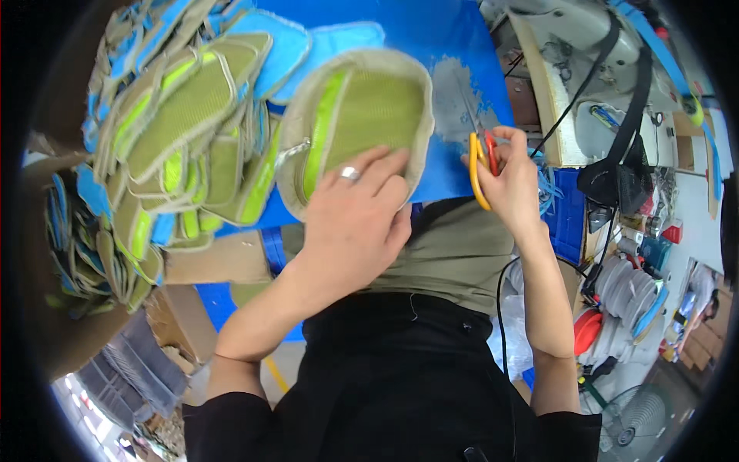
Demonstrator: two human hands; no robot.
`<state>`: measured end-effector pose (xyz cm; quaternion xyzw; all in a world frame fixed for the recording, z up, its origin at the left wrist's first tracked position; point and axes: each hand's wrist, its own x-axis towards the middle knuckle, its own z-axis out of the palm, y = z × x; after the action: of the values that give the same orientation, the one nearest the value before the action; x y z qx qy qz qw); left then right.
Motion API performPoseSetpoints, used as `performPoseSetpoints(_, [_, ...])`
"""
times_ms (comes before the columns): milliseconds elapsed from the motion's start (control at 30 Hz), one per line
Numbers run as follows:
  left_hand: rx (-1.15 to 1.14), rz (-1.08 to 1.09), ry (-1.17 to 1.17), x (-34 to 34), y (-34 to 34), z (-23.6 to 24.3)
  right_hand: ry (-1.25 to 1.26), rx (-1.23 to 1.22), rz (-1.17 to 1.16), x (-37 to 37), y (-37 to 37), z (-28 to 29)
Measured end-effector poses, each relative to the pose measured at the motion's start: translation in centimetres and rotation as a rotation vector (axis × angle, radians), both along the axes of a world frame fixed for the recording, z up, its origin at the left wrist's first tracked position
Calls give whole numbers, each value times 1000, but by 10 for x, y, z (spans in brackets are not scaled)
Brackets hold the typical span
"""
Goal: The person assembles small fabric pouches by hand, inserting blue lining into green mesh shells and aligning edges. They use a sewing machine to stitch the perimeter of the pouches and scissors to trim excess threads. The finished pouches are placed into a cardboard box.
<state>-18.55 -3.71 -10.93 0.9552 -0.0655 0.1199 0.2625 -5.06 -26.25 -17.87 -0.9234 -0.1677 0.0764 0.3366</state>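
An oval olive fabric piece point(377, 108) with a pale beige binding, a bright green strip and a zipper pull lies on the blue tabletop point(469, 46), near its front edge. My left hand point(358, 212), wearing a silver ring, rests on its lower part with fingers apart and slightly curved. To the right of the piece, my right hand point(504, 177) grips scissors point(477, 173) with yellow and red handles, blades pointing up over a grey worn patch of the table. At the left, a large heap of similar olive, green and blue pieces point(177, 115) is piled up.
A sewing machine point(577, 31) with hanging straps stands at the upper right, above a blue crate point(566, 215). Thread cones point(623, 300) and a fan point(639, 420) are at the lower right. Cardboard point(215, 258) sits under the heap. A black cable runs down beside my right arm.
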Motion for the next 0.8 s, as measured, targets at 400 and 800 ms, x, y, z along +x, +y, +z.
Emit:
performPoseSetpoints(400, [-769, -72, -526, -58, -83, 34, -347, -120, 171, 25, 7, -33])
performPoseSetpoints(800, [-796, -69, -288, -80, -33, 34, -340, -100, 179, 17, 10, -41])
